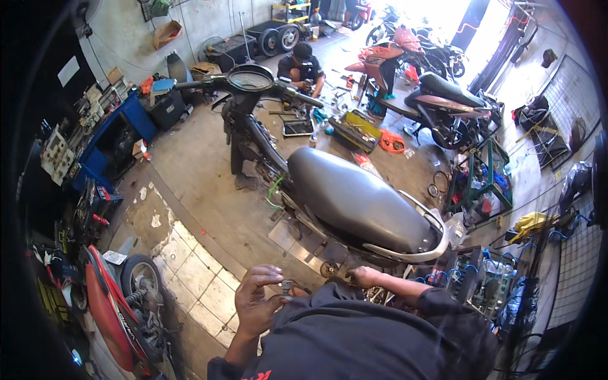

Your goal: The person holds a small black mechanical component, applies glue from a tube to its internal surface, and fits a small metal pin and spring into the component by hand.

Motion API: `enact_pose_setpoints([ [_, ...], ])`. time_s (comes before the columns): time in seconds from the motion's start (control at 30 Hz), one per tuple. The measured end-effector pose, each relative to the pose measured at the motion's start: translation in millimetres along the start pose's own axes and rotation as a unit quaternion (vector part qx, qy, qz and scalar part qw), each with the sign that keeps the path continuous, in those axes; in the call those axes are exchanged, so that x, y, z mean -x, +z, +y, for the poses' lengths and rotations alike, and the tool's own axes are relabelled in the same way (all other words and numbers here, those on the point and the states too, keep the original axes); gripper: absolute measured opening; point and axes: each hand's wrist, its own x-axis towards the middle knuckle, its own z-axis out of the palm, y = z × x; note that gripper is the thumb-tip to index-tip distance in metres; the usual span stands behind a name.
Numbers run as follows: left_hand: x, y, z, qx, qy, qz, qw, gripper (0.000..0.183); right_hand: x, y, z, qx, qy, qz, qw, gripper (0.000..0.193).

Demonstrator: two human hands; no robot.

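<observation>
A scooter with a long grey-black seat (354, 196) stands in front of me, its handlebar (250, 79) at the far left end and its body panels off. My left hand (256, 301) is raised before my torso, its thumb and fingers curled around a small grey metal part (287, 287). Down by the scooter's near side, below the seat, is my right hand (364, 277), fingers curled; what they hold, if anything, is too small to make out. Near it, at the scooter's lower side, sits a small round dark part (329, 269).
A person (302, 69) squats on the floor beyond, near an open yellow toolbox (358, 132). Another scooter (443, 104) stands behind. To my left are a red motorcycle (111, 310) and a blue workbench (117, 136); a green rack (484, 174) stands at the right.
</observation>
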Motion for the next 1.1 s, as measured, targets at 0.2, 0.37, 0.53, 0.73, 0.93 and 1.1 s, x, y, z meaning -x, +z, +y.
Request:
enact_pose_setpoints([
  [0.2, -10.1, -89.4, 20.2, -0.038, 0.044, 0.099, 0.993, 0.043, -74.2, -10.0, 5.2, 0.06, -0.022, -0.058, 0.996, 0.038],
  [0.37, -40.7, -150.2, 25.1, -0.038, 0.053, 0.165, 0.984, 0.04, -144.2, -36.8, -1.2, 0.192, -0.114, -0.124, 0.967, 0.028],
  [0.53, -88.3, -234.5, 4.8, -0.01, 0.041, 0.192, 0.981, 0.04, -256.0, -64.4, -8.8, 0.263, -0.192, -0.138, 0.935, 0.03],
  [0.73, -189.0, -347.2, -0.3, -0.037, 0.025, 0.243, 0.969, 0.041, -402.7, -126.8, -150.4, 0.088, -0.122, -0.14, 0.979, 0.043],
  [0.93, -293.4, -472.6, -7.6, -0.101, 0.06, 0.262, 0.958, 0.039, -522.8, -224.2, -328.5, 0.259, -0.334, -0.232, 0.876, 0.037],
  [1.1, -382.3, -558.3, -25.0, -0.125, 0.054, 0.27, 0.953, 0.037, -602.6, -298.7, -403.2, 0.119, -0.358, -0.213, 0.901, 0.031],
])
